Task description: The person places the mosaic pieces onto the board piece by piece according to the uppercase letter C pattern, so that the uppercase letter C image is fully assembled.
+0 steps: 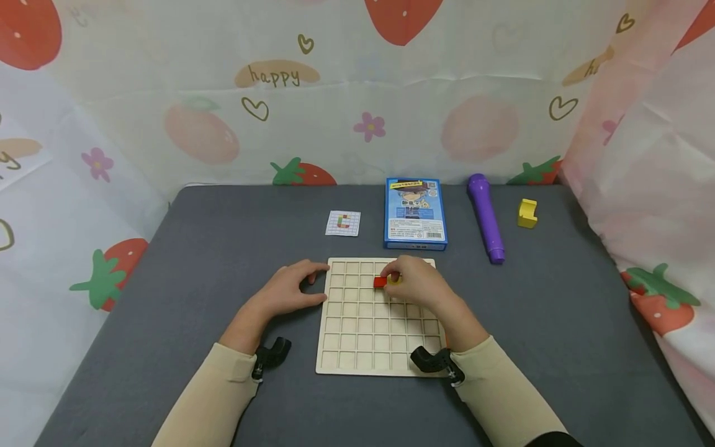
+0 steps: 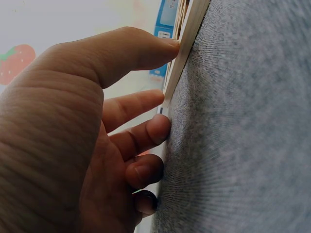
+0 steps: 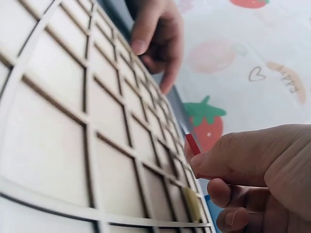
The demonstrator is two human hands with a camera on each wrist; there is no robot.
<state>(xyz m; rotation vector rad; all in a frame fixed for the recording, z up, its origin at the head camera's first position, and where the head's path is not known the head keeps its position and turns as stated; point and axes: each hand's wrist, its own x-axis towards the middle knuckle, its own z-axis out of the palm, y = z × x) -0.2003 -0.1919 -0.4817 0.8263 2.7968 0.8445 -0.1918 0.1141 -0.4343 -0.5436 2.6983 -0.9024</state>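
A pale wooden grid board (image 1: 357,341) lies flat on the table. My right hand (image 1: 416,282) is over its upper right part and pinches a small red block (image 1: 380,282) between thumb and fingertips. Beside the red block, a yellow block (image 3: 193,205) sits in a cell of the grid, partly covered by the hand in the head view. At the board's left edge, my left hand (image 1: 290,287) touches the wooden side with its thumb and index finger, the other fingers loosely bent, as the left wrist view shows.
Behind the board lie a small pattern card (image 1: 343,223) and a blue printed box (image 1: 416,214). To their right are a purple microphone-shaped stick (image 1: 486,217) and a notched yellow block (image 1: 527,213). A strawberry-print cloth (image 1: 368,81) hangs around the grey table (image 1: 234,223).
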